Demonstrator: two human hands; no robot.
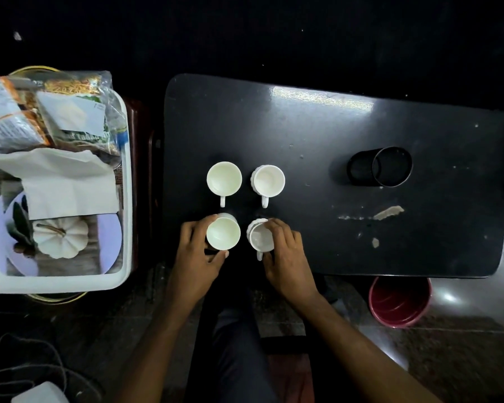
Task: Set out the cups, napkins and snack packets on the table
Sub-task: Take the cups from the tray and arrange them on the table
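Several white cups stand in a square on the black table point(332, 135). The far left cup point(224, 178) and far right cup point(268, 181) stand free, handles toward me. My left hand point(197, 254) wraps the near left cup point(223, 233). My right hand point(285, 257) grips the near right cup point(259, 238) by its rim and side. White napkins point(67, 184) and snack packets point(41, 112) lie in the white tray point(127, 199) to the left of the table.
A black mesh holder point(380, 167) lies on its side at the table's right. Scuffed patches mark the tabletop near it. A red bucket point(399, 301) stands on the floor below the table's near right edge. Cables lie on the floor at lower left.
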